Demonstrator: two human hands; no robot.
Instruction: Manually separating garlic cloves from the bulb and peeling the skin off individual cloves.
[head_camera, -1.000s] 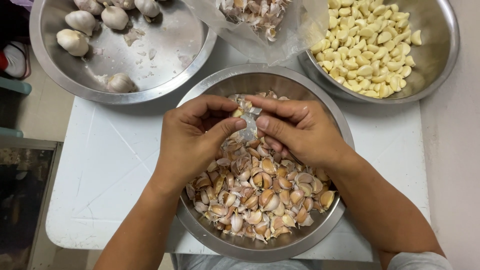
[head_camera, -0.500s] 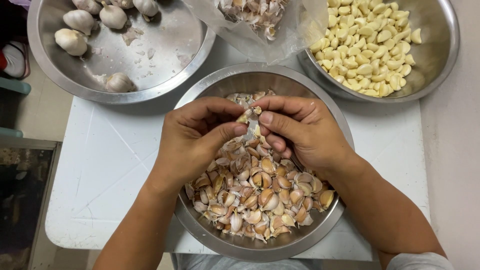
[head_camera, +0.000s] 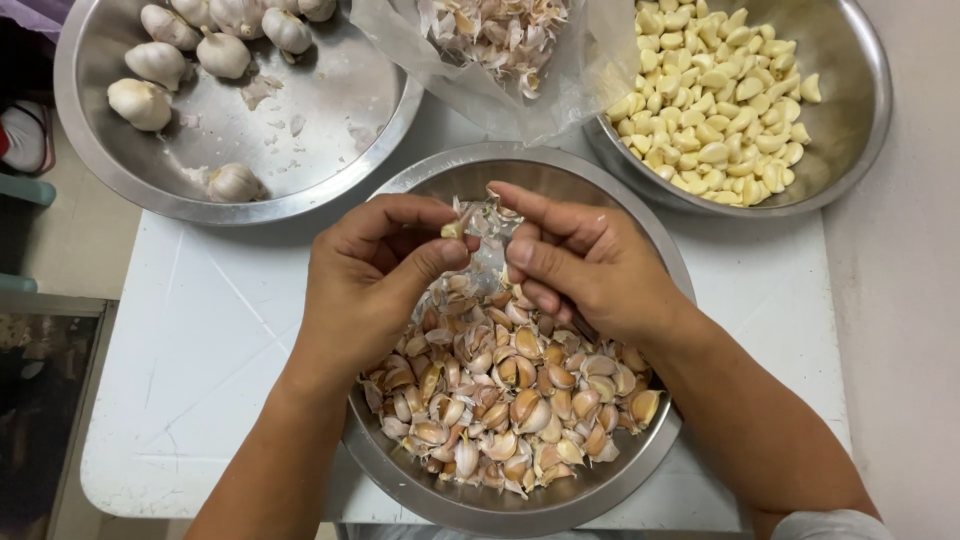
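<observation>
While curled, both hands (head_camera: 480, 275) pinch clove (head_camera: 455, 228).

Top edge crops 3 bowls (head_camera: 120, 170); hands (head_camera: 370, 290) hide cloves (head_camera: 500, 390).

Silver bowls (head_camera: 640, 470) — pale-yellow peeled cloves (head_camera: 720, 90), white table (head_camera: 200, 340).

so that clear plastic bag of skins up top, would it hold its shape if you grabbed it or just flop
Probably flop: the clear plastic bag looks thin and crumpled, its edge draped over the rim of the bowl of peeled cloves. It is likely very light, since it seems to hold only papery garlic skins. Its mouth lies open, so skins may spill when lifted.
</observation>
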